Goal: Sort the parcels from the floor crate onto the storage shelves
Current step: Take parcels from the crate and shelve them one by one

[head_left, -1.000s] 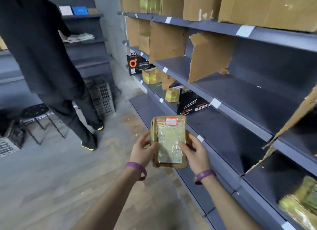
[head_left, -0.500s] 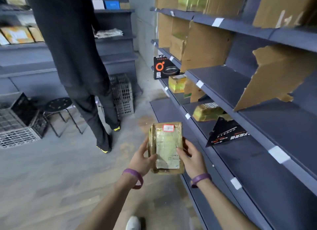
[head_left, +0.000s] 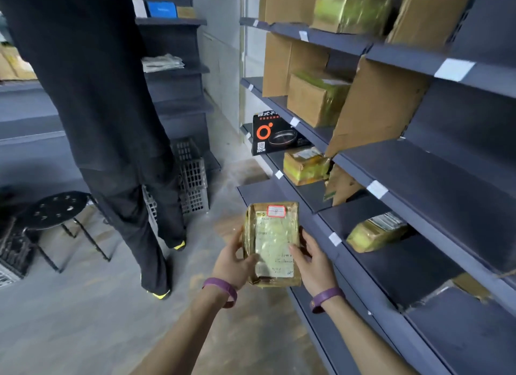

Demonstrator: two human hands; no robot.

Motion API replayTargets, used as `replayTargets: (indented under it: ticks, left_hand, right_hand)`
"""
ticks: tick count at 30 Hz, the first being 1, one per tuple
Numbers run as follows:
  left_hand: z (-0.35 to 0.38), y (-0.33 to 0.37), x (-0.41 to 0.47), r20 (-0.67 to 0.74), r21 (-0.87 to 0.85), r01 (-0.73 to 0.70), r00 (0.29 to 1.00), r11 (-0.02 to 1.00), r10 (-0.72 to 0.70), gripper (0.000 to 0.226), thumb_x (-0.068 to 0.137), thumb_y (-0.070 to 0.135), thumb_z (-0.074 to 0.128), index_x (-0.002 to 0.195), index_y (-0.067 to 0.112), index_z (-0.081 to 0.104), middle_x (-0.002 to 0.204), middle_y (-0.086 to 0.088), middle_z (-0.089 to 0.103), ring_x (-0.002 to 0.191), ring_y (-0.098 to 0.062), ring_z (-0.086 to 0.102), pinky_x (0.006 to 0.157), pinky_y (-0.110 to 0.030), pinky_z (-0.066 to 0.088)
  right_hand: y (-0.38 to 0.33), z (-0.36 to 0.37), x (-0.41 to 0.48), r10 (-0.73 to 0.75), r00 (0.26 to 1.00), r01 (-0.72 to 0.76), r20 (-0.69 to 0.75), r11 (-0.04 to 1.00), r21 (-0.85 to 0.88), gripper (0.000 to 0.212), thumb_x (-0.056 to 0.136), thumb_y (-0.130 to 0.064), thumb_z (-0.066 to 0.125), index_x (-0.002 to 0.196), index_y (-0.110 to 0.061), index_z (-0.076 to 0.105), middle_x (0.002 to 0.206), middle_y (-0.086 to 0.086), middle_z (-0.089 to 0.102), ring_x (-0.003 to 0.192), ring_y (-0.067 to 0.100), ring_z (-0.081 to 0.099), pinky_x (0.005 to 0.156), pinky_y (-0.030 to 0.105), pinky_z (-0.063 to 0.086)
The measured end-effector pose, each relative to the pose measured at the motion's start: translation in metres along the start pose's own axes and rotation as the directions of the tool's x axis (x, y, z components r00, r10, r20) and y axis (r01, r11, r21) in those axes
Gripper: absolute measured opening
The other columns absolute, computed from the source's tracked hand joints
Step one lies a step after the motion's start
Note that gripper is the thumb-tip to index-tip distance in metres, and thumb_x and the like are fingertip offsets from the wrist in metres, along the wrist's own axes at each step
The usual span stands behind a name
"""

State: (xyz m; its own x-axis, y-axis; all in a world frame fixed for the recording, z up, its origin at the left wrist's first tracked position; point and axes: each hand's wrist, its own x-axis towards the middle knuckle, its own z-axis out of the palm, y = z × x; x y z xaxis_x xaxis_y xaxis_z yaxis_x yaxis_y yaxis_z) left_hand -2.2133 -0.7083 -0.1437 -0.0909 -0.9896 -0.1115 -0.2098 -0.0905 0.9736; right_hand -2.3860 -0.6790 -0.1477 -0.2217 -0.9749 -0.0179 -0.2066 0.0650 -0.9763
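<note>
Your fingers (head_left: 296,252) still clasp the parcel (head_left: 272,243), left hand (head_left: 230,264) and right hand (head_left: 314,267) on opposite sides, while the shelves (head_left: 435,184) right of them have drawn closer, so shelving likely follows.

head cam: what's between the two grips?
A flat taped parcel fills the gap: the left grip holds its left edge, the right grip its right edge. Shows in the head view.

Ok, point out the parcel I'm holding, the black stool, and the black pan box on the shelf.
parcel (head_left: 272,240): head view, on its front label.
black stool (head_left: 54,210): head view, on its round seat.
black pan box (head_left: 275,137): head view, on its printed front.
</note>
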Motion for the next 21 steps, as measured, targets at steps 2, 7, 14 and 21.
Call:
replayTargets:
  ticks: [2,7,14,21]
  left_hand:
    - [-0.013,0.003,0.027,-0.013,0.001,0.005,1.000,1.000,-0.004,0.062,0.085,0.001,0.063,0.134,0.034,0.044,0.108,0.014,0.061,0.100,-0.017,0.064,0.081,-0.032,0.056]
    - [-0.040,0.008,0.102,-0.091,0.011,-0.004,0.996,1.000,0.005,0.063,0.085,-0.002,0.062,0.137,0.027,0.043,0.109,0.013,0.057,0.099,-0.004,0.053,0.084,-0.017,0.042]
    - [-0.058,0.011,0.233,-0.131,0.035,-0.002,0.991,0.999,0.006,0.063,0.085,-0.002,0.062,0.138,0.024,0.042,0.113,0.012,0.056,0.112,-0.007,0.051,0.087,-0.016,0.039]
    - [-0.068,0.029,0.385,-0.156,0.043,0.018,0.988,0.999,-0.011,0.064,0.084,-0.005,0.060,0.140,0.019,0.041,0.123,0.001,0.059,0.116,-0.015,0.054,0.083,-0.013,0.042]
  right_hand:
    - [-0.004,0.014,0.026,-0.016,0.999,0.019,0.040,0.998,-0.062,0.052,0.095,-0.021,0.057,0.144,-0.028,0.039,0.134,-0.011,0.054,0.118,0.003,0.054,0.100,0.036,0.049]
    - [-0.003,0.047,0.092,-0.040,0.985,0.052,0.168,0.996,-0.069,0.070,0.087,-0.009,0.065,0.128,-0.054,0.032,0.118,-0.035,0.055,0.106,-0.018,0.053,0.082,0.007,0.048]
    - [0.003,0.086,0.221,-0.045,0.955,0.069,0.293,0.995,-0.074,0.105,0.070,-0.021,0.085,0.147,-0.046,0.018,0.134,-0.023,0.052,0.116,-0.006,0.054,0.090,0.026,0.054]
    - [-0.008,0.110,0.375,-0.090,0.942,0.108,0.324,0.993,-0.038,0.104,0.062,-0.024,0.087,0.121,-0.079,0.020,0.115,-0.046,0.051,0.109,-0.013,0.054,0.079,0.010,0.050]
